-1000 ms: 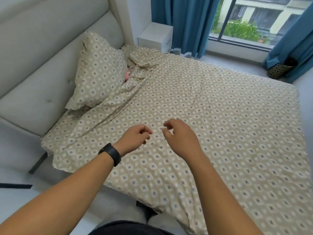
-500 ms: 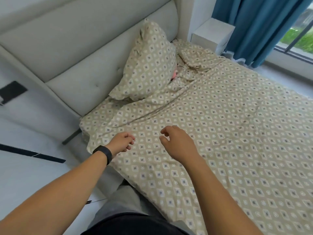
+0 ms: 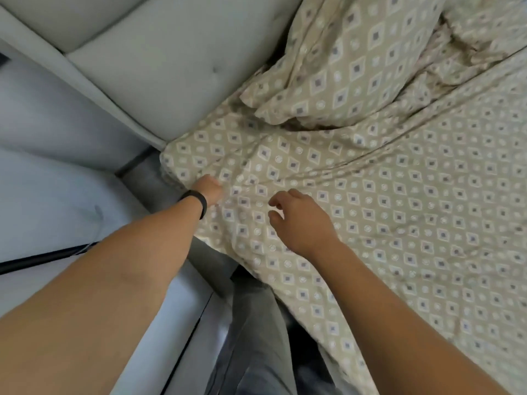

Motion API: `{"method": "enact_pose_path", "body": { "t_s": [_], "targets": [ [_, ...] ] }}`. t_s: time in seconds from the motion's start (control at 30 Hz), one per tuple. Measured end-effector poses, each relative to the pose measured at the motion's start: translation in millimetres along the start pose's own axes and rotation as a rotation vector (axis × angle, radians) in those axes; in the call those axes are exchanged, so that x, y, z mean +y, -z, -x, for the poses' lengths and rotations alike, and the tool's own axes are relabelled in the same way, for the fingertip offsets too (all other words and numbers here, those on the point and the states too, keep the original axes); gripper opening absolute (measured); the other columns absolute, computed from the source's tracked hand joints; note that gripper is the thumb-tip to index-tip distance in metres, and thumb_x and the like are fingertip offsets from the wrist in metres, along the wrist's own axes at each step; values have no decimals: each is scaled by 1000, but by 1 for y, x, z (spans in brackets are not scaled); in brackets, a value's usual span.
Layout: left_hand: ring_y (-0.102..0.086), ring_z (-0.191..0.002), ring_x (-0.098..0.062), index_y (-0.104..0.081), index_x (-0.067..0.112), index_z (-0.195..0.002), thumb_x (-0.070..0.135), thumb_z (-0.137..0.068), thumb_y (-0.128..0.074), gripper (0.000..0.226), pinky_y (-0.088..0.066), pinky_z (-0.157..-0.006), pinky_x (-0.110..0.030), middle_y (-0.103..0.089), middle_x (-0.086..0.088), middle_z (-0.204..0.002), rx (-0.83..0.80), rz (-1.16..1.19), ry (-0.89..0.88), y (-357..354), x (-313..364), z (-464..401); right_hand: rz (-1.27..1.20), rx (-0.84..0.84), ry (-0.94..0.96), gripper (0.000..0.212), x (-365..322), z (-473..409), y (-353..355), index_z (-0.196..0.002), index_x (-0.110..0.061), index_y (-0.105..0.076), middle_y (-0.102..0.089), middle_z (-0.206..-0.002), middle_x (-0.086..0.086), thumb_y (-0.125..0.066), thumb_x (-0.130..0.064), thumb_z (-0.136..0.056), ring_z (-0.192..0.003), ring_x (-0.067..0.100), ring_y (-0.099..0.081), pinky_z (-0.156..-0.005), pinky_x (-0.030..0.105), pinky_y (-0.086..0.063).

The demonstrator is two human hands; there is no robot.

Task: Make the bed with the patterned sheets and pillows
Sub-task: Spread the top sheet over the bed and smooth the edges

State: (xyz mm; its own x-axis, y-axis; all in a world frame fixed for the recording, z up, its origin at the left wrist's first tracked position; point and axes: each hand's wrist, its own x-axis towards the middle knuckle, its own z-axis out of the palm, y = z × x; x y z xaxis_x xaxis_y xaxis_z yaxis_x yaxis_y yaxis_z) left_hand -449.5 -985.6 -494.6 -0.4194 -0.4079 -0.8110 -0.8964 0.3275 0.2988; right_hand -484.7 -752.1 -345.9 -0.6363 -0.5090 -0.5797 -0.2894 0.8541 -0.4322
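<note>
A beige patterned sheet (image 3: pixel 399 218) with diamond and dot prints covers the bed and is wrinkled near the headboard corner. A matching pillow (image 3: pixel 350 67) leans against the headboard, and a second patterned pillow (image 3: pixel 484 21) lies crumpled behind it. My left hand (image 3: pixel 209 188), with a black band on the wrist, grips the sheet near its corner at the bed's edge; the fingers are buried in the fabric. Just right of it, my right hand (image 3: pixel 302 220) hovers over the sheet with loosely curled fingers, holding nothing.
A grey padded headboard (image 3: pixel 148 69) rises at the upper left. The pale floor (image 3: pixel 57 201) runs along the bed's left side. My grey trouser legs (image 3: pixel 256 337) stand against the mattress edge at the bottom.
The view has swung down and left toward the headboard corner. My left hand has reached forward to the sheet's edge and taken hold of it. My right hand stays over the sheet.
</note>
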Motion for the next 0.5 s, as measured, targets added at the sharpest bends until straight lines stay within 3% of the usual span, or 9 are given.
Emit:
{"method": "enact_pose_path", "body": {
  "t_s": [0.03, 0.07, 0.1, 0.17, 0.27, 0.33, 0.4, 0.5],
  "targets": [
    [-60, -77, -38, -63, -1, -96, 15, -97, -53, 19, -52, -71, -39, -58, -23, -87, 2, 0, -12, -1, 0, -14, 7, -4, 7, 33, -3, -7, 1, -132, -25, -58, -58, -129, -4, -49, -34, -103, -121, 22, -53, -92, 44, -52],
    [-62, -92, -41, -62, -2, -114, 15, -96, -55, 26, -54, -80, -43, -61, -27, -107, 3, 33, -2, -3, -8, -39, 19, -30, 3, 32, -9, -29, -12, -132, -25, -58, -58, -128, -4, -48, -34, -103, -121, 22, -53, -91, 43, -53],
    [-60, -111, -40, -54, 2, -134, 16, -96, -58, 41, -53, -90, -44, -58, -21, -128, 17, 77, -5, -4, -6, -47, 18, -43, -1, 32, -9, -33, -12, -132, -26, -58, -58, -128, -5, -48, -34, -103, -120, 21, -53, -90, 42, -53],
    [-49, -131, -34, -32, 13, -153, 19, -94, -64, 68, -49, -99, -42, -41, -10, -151, 37, 154, 27, -7, -16, -76, 39, -77, 0, 31, -9, -52, -25, -131, -26, -59, -58, -127, -6, -48, -34, -103, -118, 20, -53, -89, 41, -53],
    [-33, -144, -34, -10, 24, -160, 29, -87, -71, 95, -40, -112, -48, -25, -6, -161, 20, 161, 180, -17, -44, -115, 51, -100, -24, 29, 0, -65, -40, -129, -27, -60, -59, -125, -8, -48, -34, -103, -115, 17, -54, -88, 38, -52],
    [-35, -143, -35, -2, 30, -158, 38, -82, -74, 105, -40, -112, -51, -26, -4, -160, -17, 141, 240, -22, -60, -131, 41, -100, -56, 28, 10, -63, -48, -128, -28, -61, -59, -123, -10, -49, -34, -103, -113, 15, -56, -86, 35, -52],
    [-46, -131, -35, -5, 30, -157, 39, -80, -76, 105, -45, -106, -50, -39, -4, -147, -52, 152, 221, -21, -64, -139, 27, -117, -95, 28, 19, -56, -54, -127, -30, -61, -60, -122, -13, -49, -34, -103, -112, 13, -56, -86, 34, -52],
    [-46, -136, -34, -20, 19, -159, 37, -86, -75, 93, -44, -107, -46, -40, -9, -154, -161, 140, 131, -20, -60, -137, 31, -180, -136, 28, 28, -43, -61, -128, -30, -61, -60, -122, -12, -48, -35, -103, -112, 14, -57, -88, 35, -52]
  ]
}}
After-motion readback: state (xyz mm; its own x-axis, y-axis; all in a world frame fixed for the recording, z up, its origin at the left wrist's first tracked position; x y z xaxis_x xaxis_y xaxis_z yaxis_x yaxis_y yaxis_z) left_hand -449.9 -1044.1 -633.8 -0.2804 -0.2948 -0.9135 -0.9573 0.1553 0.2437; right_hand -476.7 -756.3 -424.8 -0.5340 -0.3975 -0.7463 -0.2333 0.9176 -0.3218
